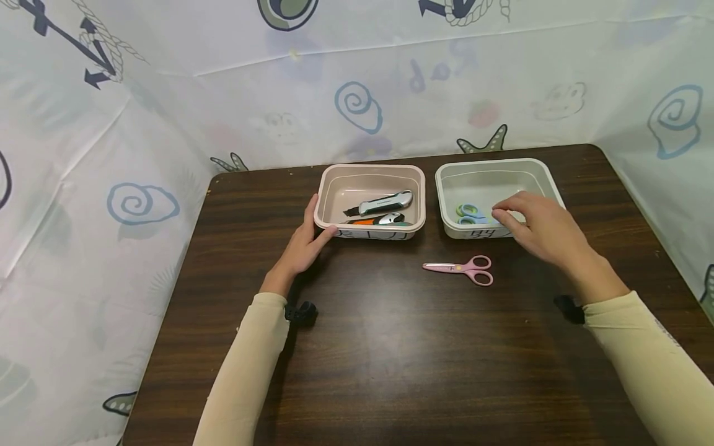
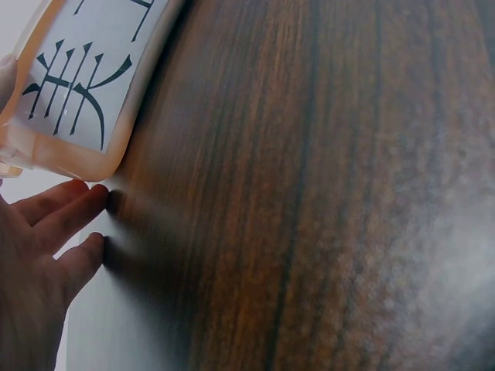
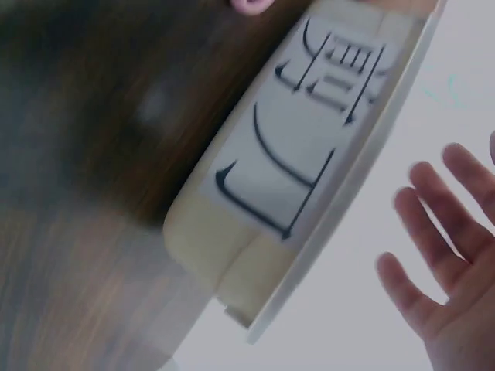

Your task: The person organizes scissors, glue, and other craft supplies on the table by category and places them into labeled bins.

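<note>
My left hand (image 1: 301,244) holds the front left corner of a pink plastic bin (image 1: 329,186), thumb at the front rim and fingers along its left side. Inside lie a grey-and-white utility knife (image 1: 385,203) and an orange-and-black cutter (image 1: 376,220). My right hand (image 1: 543,226) is over the front rim of a pale grey-green bin (image 1: 488,167); its fingers are spread and hold nothing in the right wrist view. Blue-and-green scissors (image 1: 470,214) lie in that bin beside the fingertips. Pink scissors (image 1: 460,268) lie on the table in front of the bins.
The dark wood table (image 1: 390,359) has its back edge just behind both bins. A patterned white cloth (image 1: 234,93) hangs around the back and sides. Labels with black characters are on the bin fronts, such as this white label (image 2: 77,85).
</note>
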The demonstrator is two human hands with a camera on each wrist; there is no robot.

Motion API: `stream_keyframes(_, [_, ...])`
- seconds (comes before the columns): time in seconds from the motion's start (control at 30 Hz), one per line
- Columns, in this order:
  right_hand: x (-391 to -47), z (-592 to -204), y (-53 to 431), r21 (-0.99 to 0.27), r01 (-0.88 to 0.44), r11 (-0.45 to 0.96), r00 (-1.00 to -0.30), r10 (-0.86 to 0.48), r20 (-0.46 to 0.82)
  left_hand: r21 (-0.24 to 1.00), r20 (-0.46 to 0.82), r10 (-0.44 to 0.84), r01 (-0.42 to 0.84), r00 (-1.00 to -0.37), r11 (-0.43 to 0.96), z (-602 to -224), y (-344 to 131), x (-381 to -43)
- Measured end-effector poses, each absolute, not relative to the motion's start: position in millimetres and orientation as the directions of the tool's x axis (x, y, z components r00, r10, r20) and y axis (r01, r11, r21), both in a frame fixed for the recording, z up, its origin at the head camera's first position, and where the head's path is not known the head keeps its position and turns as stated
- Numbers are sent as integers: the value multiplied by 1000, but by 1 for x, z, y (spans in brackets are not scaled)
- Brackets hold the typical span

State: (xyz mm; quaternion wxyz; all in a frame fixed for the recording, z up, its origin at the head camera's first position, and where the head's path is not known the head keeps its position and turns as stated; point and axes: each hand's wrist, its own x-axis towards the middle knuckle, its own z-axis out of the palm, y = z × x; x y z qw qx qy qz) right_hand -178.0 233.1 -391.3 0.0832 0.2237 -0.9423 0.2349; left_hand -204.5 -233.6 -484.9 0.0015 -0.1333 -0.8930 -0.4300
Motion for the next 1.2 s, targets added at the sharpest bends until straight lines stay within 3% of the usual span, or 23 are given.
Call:
stream_keyframes(0.13, [-162, -400, 220, -303, -663, 684, -730, -502, 464, 768, 117, 235, 238, -965, 595, -485, -234, -204])
stream_keyframes(0.23, [-148, -415, 211, -243, -759, 605, -637, -610, 472, 764, 126, 234, 245, -964, 597, -485, -234, -204])
stream_keyframes(0.3, [-141, -427, 206, -238, -779, 580, -620, -660, 424, 762, 133, 235, 251, -963, 597, -484, -234, -205])
stream_keyframes(0.53, [-129, -463, 202, -273, -719, 639, -694, -674, 253, 762, 134, 242, 256, -961, 595, -484, -234, -205])
stream_keyframes(1.2, [-132, -476, 200, -260, -658, 707, -752, -639, 164, 770, 140, 242, 260, -960, 582, -484, -233, -203])
